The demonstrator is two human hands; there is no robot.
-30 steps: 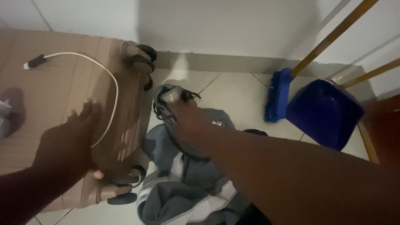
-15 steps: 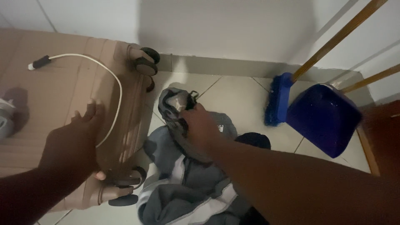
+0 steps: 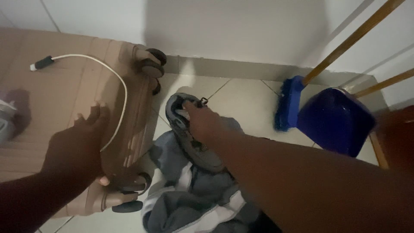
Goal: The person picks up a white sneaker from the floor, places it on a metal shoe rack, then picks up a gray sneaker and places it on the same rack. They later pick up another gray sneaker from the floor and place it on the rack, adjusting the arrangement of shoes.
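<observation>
- Right hand (image 3: 206, 125) reaches out over the floor (image 3: 241, 97), grip clamped on a grey shoe (image 3: 189, 138) at its upper end, near the opening.
- Shoe lies tilted on top of a grey garment (image 3: 194, 194) with pale stripes, heaped on the floor tiles just beside the suitcase.
- Left hand (image 3: 79, 144) lies flat on the tan suitcase (image 3: 64, 95), fingers spread apart, thumb curled round the suitcase's near edge; grip not clamped on anything, just pressing.
- Suitcase lies on its side at the left, wheels (image 3: 151, 64) pointing toward the wall and more wheels at the near corner.
- White cable (image 3: 116, 82) with a dark plug end curves across the suitcase top, passing just beside the left hand's fingers.
- Blue broom (image 3: 289, 103) and blue dustpan (image 3: 334, 121) with wooden handles lean at the wall on the right, well apart from the shoe.
- Dim light, picture a bit blurred.
</observation>
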